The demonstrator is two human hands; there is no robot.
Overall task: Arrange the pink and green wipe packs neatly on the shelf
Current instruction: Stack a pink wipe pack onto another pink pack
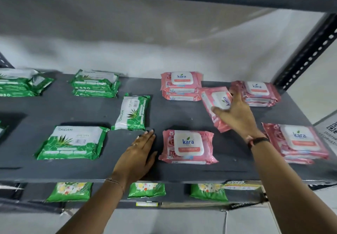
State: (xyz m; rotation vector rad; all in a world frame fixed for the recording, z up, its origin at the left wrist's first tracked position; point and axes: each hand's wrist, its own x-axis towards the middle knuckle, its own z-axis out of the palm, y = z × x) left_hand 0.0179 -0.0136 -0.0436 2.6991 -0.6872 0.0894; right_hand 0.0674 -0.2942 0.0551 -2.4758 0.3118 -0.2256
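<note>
My right hand (235, 113) grips a tilted pink wipe pack (217, 106) just above the grey shelf (182, 117), between two pink stacks at the back (181, 86) (257, 93). One pink pack (187, 146) lies flat at the front centre, and a pink stack (295, 142) sits at the front right. My left hand (140, 151) rests flat on the shelf, fingers together, just left of that front pack. Green packs lie on the left half: one turned sideways (132, 113), one at the front (73, 142), and stacks at the back (95, 84) (20, 84).
A perforated dark upright (308, 51) stands at the right rear corner. The shelf above overhangs. On the lower shelf lie green flower-printed packs (71, 191) (146, 190) (207, 191). A white label with a QR code (330, 129) is at the far right.
</note>
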